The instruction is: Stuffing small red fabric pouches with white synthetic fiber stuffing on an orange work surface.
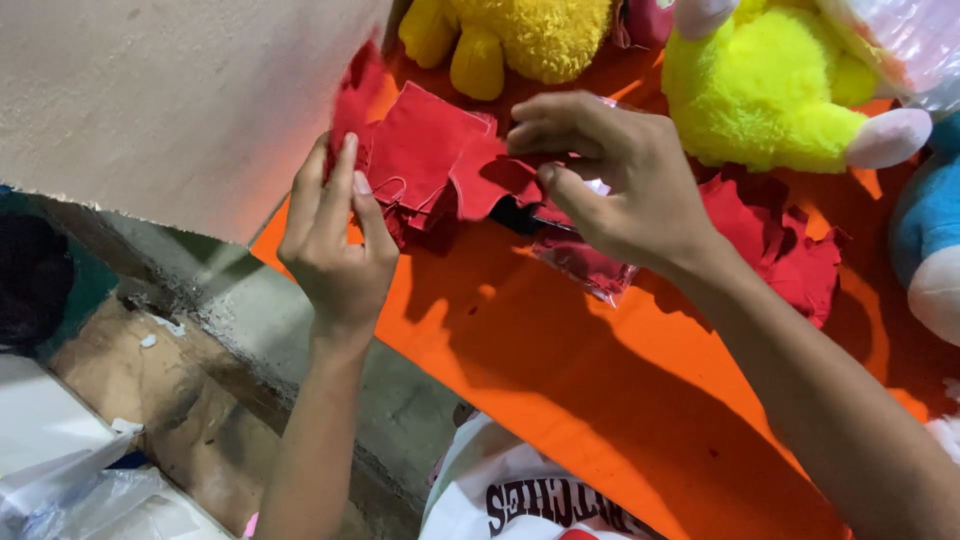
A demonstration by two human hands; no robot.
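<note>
My left hand [335, 235] pinches the left edge of a stack of small red fabric pieces [425, 150] lying on the orange table [600, 400]. My right hand [610, 175] grips a red fabric piece [490, 185] at the stack's right side, fingers curled over it. Under that hand lies a clear plastic bag [585, 265] with more red pieces inside. Another heap of red fabric scraps [790, 250] sits just right of my right wrist.
Plush toys line the table's far side: a yellow one [520, 35], a bright yellow-green one with pink feet [770, 95], and a blue one [930, 230] at the right edge. A beige wall [170, 100] rises at left. Plastic bags [70, 490] lie on the floor below.
</note>
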